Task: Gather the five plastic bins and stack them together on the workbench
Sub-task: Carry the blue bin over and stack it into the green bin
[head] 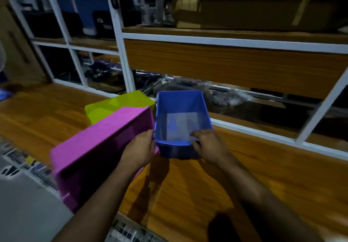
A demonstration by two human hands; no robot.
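Head view showed the blue bin (181, 117) at the middle of the wooden workbench (235, 176), just beside a pink bin (105, 147) with a yellow-green bin (116, 106) behind that; empty and thin-walled, it looked light, stiff and rather slick, so the near rim seemed the sensible place to take it. The left hand (140, 147) was curled round the bin's near-left corner while the right hand (209, 145) pinched the near-right rim, fingers hooked over the edge and inside, both grips narrow and closed on the plastic.
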